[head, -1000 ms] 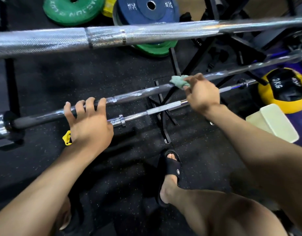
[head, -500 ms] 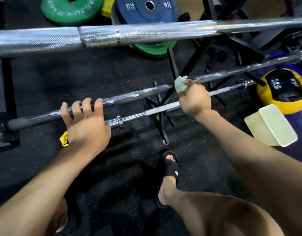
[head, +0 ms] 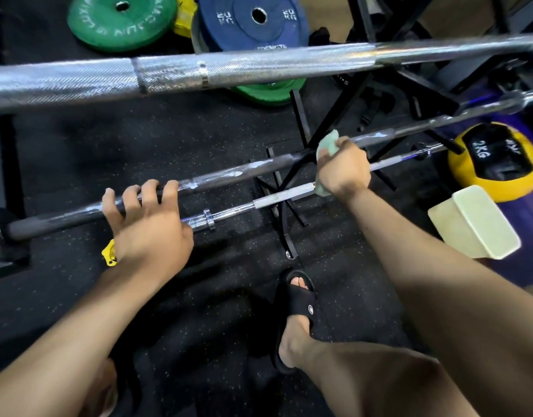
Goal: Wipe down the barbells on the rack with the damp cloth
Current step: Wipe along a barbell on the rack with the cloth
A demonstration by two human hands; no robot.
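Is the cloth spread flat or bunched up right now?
Bunched up. The green cloth is wadded in the right hand around the dark barbell, showing only above and below the fist.

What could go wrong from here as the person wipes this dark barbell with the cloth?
1. The right hand wraps the damp cloth around the dark barbell; wet streaks on the shaft could make the left hand slip.
2. An open sandal sits right under the bars, so a bar that rolled off might hit bare toes.
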